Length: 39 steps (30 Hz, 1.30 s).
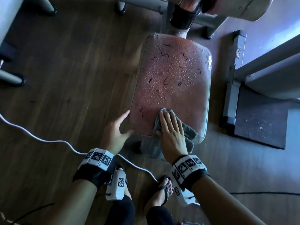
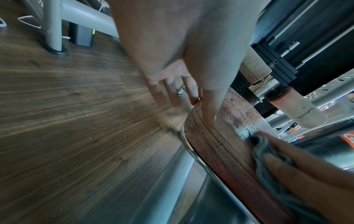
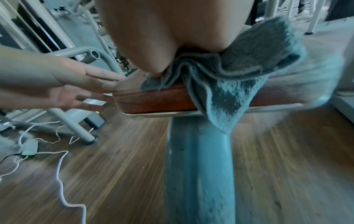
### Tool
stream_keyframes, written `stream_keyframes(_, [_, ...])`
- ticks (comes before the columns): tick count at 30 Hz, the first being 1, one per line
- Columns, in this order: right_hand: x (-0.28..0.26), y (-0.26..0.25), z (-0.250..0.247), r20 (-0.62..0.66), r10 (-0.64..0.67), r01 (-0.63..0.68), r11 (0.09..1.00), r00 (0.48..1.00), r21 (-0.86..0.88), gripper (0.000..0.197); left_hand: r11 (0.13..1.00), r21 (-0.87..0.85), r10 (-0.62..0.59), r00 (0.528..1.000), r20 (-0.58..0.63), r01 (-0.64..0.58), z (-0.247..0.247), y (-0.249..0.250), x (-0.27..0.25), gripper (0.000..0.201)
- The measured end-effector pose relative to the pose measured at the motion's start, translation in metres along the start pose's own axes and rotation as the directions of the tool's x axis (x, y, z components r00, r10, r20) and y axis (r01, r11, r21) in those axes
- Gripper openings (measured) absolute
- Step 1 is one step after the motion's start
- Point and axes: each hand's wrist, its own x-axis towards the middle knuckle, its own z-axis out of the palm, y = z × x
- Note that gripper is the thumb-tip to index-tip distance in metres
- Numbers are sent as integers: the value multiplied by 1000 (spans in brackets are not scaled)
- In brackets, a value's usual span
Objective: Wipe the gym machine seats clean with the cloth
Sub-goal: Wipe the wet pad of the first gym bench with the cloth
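A reddish padded gym seat [image 1: 172, 82] fills the middle of the head view, beaded with water drops and marked with dark squiggles. My right hand [image 1: 170, 127] lies flat with straight fingers on a grey cloth [image 1: 190, 132], pressing it onto the seat's near end; part of the cloth [image 3: 226, 94] hangs over the front edge. My left hand [image 1: 118, 127] is spread at the seat's near left corner, thumb against the front edge and fingers along the left side [image 2: 191, 97]. It holds nothing.
The seat stands on a grey post [image 3: 199, 166] over a wood floor. A white cable [image 1: 48, 140] runs across the floor at my left. Grey machine legs [image 1: 11, 78] stand left, a frame with a dark mat [image 1: 259, 124] right. Roller pads [image 1: 240, 7] sit beyond the seat.
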Motion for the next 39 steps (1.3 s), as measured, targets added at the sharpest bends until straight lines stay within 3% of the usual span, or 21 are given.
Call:
stream_keyframes(4, [31,-21,7,-38,-65,64,998,997,-6,64,999,-32,-12,1000,24,13,-5,-9,-3,74])
stream_keyframes(7, [26,-26,12,-106,-60,63,998,993,23,63,999,-36,-23,1000,-9,23,-6,-8,-5,69])
stream_keyframes(9, [14,-23,13,-125,-137,142,989,983,30,62,1000,-15,2,1000,-27,-2,-5,-6,-4,62])
stream_keyframes(18, [15,-15,8,-91,-329,327,944,940,-40,57,1000,-5,29,999,-15,-29,-13,-3,3,47])
stream_keyframes(25, [18,-27,10,-98,-306,310,951,947,22,57,1000,-8,30,1000,-8,-30,-14,-4,4,46])
stream_keyframes(29, [13,-29,5,-68,-343,343,939,937,-15,62,999,26,39,999,1,-39,-17,-4,3,43])
stream_keyframes(33, [32,-29,3,4,-302,302,953,953,-40,61,1000,19,16,1000,-2,-16,-15,-7,4,43])
stream_keyframes(39, [21,-35,14,-11,-262,260,963,965,-71,61,999,52,17,999,-32,-15,-10,-6,-1,44])
